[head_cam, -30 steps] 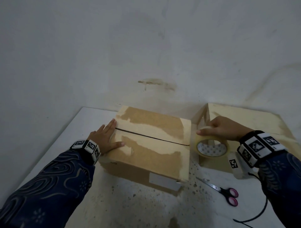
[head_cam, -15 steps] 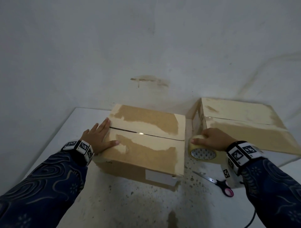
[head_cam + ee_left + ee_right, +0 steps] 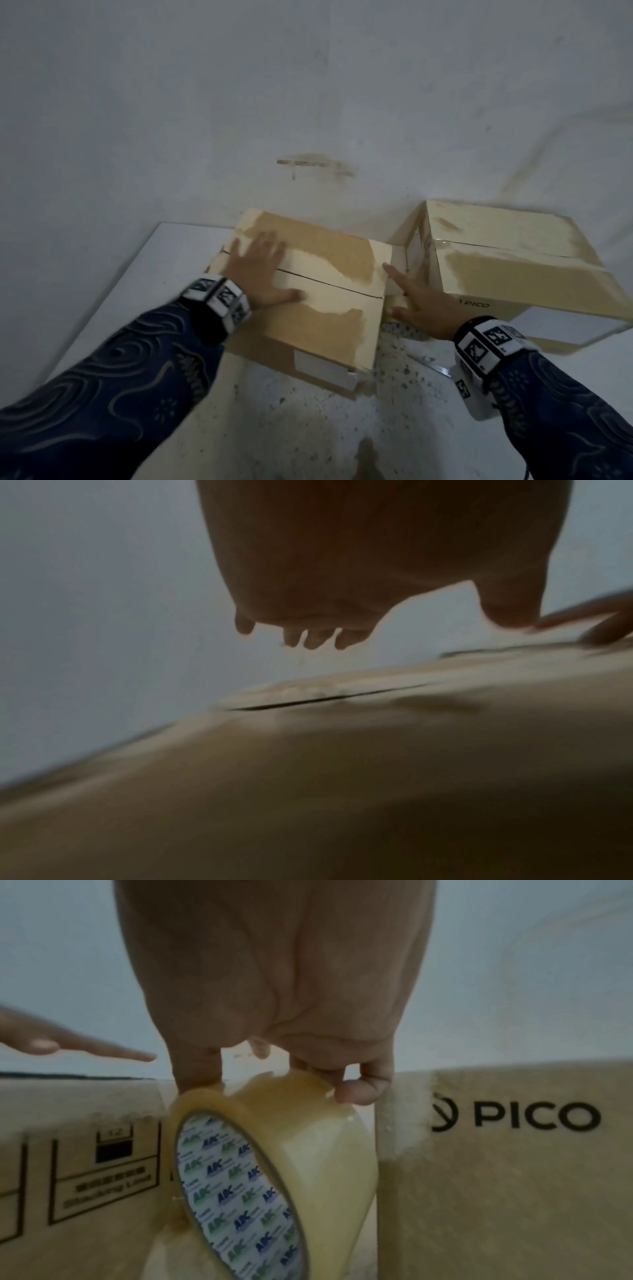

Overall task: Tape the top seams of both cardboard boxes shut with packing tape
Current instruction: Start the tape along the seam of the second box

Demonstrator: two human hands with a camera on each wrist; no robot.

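Observation:
Two cardboard boxes stand on the white table. My left hand (image 3: 257, 267) lies spread and blurred over the left end of the left box (image 3: 335, 329), fingers straight across its dark top seam (image 3: 329, 284). In the left wrist view the left hand (image 3: 318, 639) shows straight fingers just above the seam (image 3: 325, 699). My right hand (image 3: 407, 301) is down in the gap between the boxes, index finger pointing at the left box's far right corner. It grips the clear tape roll (image 3: 274, 1164) by its rim. The right box (image 3: 513, 274), printed PICO, has its flaps closed.
Scissors (image 3: 428, 363) lie on the speckled table (image 3: 308, 428) just below my right wrist, mostly hidden. A grey wall (image 3: 308, 102) rises right behind both boxes. The table's left edge (image 3: 113, 291) runs near my left forearm.
My left hand slid from the left box's left edge up onto its top, across the seam. My right hand carried the tape roll left, closer to that box, and stretched out its index finger.

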